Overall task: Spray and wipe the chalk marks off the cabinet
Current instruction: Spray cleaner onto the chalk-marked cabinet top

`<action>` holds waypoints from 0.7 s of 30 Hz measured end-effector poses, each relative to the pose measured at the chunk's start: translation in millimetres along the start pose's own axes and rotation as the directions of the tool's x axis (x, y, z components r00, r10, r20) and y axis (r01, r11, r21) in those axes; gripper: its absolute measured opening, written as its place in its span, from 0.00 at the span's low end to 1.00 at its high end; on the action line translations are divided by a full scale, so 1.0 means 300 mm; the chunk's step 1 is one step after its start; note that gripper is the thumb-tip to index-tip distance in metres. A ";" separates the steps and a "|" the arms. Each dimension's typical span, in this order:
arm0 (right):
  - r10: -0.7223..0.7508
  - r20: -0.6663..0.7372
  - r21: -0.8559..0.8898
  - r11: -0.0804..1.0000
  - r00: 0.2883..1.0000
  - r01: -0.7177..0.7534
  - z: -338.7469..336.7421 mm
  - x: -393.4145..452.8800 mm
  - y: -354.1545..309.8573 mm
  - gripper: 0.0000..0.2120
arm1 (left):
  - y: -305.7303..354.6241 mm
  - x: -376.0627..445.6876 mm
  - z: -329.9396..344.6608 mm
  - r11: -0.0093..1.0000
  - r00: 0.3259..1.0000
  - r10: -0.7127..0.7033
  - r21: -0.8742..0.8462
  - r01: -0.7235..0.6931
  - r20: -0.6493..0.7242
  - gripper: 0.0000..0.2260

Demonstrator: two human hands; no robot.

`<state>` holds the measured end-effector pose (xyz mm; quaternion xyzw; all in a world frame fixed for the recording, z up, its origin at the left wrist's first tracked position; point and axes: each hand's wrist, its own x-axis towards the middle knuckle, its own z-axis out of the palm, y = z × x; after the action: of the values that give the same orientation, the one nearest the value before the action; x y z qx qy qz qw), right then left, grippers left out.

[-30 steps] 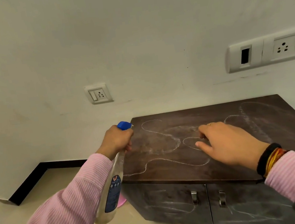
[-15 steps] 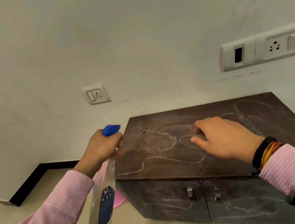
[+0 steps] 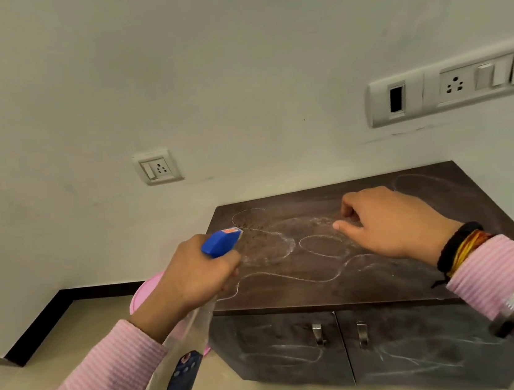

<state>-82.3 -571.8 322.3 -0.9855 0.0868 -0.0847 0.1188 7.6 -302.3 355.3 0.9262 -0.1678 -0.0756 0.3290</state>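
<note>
Left grip (image 3: 194,274) wrapped around clear plastic spray bottle with blue trigger head (image 3: 221,242), nozzle over left edge of dark brown wooden cabinet (image 3: 389,282). Right grip (image 3: 388,224) loosely curled, fingertips on cabinet top mid-surface. White looping chalk marks (image 3: 291,275) across top and doors.

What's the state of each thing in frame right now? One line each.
spray bottle: held tilted, blue nozzle aimed at cabinet top.
left hand: shut on the bottle neck.
right hand: fingers curled, resting on the cabinet top; no cloth visible.
cabinet top: chalk loops unwiped, wet speckles near the nozzle.
cabinet doors: both closed, chalk scribbles on them.
wall socket: nothing plugged in.
</note>
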 end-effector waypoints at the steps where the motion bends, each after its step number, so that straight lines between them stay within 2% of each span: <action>1: 0.014 -0.004 0.003 1.000 1.000 -0.014 -0.006 0.001 0.011 0.16 | 0.025 0.007 0.013 1.000 1.000 0.023 0.013 -0.023 0.007 0.09; 5: 0.068 -0.007 0.005 0.998 0.998 -0.068 -0.017 0.007 0.047 0.16 | 0.139 0.082 0.075 0.994 0.996 0.084 0.073 -0.084 0.000 0.10; 11: 0.097 -0.018 0.017 0.995 0.995 -0.096 -0.020 0.003 0.074 0.16 | 0.214 0.138 0.152 0.990 0.989 0.108 0.081 -0.116 0.099 0.09; 16: 0.122 -0.060 0.021 0.992 0.991 -0.121 -0.044 0.001 0.116 0.14 | 0.274 0.151 0.195 0.977 0.983 0.165 0.125 -0.174 0.080 0.12; 21: 0.192 -0.109 -0.015 0.981 0.975 -0.194 -0.086 -0.006 0.191 0.11 | 0.323 0.152 0.280 0.968 0.973 0.136 0.185 -0.171 0.188 0.11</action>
<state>-97.4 -631.9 332.6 -0.9679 0.1894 -0.1243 0.1090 3.7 -438.3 350.6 0.9285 -0.2741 -0.1132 0.2233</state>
